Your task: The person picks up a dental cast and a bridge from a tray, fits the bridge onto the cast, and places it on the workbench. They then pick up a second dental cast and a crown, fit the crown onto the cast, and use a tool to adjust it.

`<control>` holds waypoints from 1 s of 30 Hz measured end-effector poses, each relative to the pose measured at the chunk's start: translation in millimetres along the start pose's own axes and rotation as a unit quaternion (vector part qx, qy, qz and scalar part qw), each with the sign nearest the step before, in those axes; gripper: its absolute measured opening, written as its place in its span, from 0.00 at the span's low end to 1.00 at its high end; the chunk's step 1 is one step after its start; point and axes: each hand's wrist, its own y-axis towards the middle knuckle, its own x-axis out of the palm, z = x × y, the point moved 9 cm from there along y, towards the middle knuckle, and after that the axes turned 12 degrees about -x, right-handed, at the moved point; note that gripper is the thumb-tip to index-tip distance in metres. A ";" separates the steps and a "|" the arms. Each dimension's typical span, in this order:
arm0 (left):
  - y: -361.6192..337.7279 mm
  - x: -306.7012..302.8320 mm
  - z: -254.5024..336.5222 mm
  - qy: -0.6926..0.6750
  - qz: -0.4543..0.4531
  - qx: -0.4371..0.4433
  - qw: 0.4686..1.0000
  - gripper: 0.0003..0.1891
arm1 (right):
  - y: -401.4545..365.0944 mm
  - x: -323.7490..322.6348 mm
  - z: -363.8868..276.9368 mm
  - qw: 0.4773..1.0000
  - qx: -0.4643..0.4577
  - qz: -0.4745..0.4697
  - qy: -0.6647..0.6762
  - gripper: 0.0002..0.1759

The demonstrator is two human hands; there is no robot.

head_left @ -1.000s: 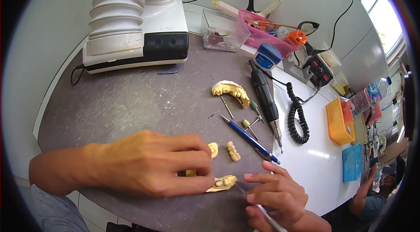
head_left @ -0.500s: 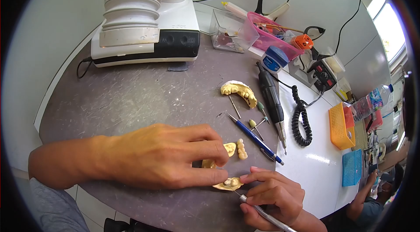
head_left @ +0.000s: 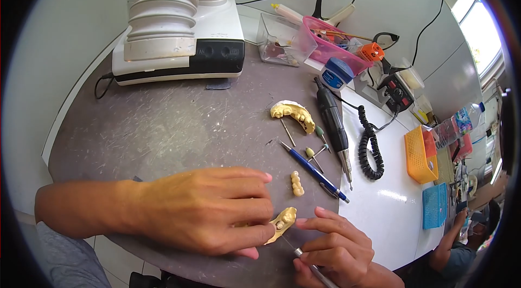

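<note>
We work at a round grey table (head_left: 163,125), and we place everything from the blue pen (head_left: 313,171) lying on it. Far up and left of the pen stands a white suction unit (head_left: 179,43) with a ribbed hose. Our left hand (head_left: 201,212) lies palm down, left of and below the pen, pinching a small plaster cast (head_left: 283,222) between thumb and fingertips (only its right end shows). Our right hand (head_left: 331,250), directly below the pen, is curled around a thin metal tool (head_left: 312,269) whose tip points up at that cast. A black handpiece (head_left: 332,119) lies just right of the pen, a second cast (head_left: 293,113) above it, and a short row of teeth (head_left: 296,184) just left of it.
</note>
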 end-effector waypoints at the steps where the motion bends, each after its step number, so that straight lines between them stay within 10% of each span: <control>1: -0.6 1.1 0.3 -0.007 0.002 0.000 1.000 0.16 | -0.9 2.0 -2.0 1.000 -0.006 -0.005 -0.010 0.09; 30: -0.3 2.1 -0.2 -0.017 -0.028 -0.016 0.999 0.18 | -3.6 9.0 -1.0 0.999 -0.007 -0.046 -0.014 0.09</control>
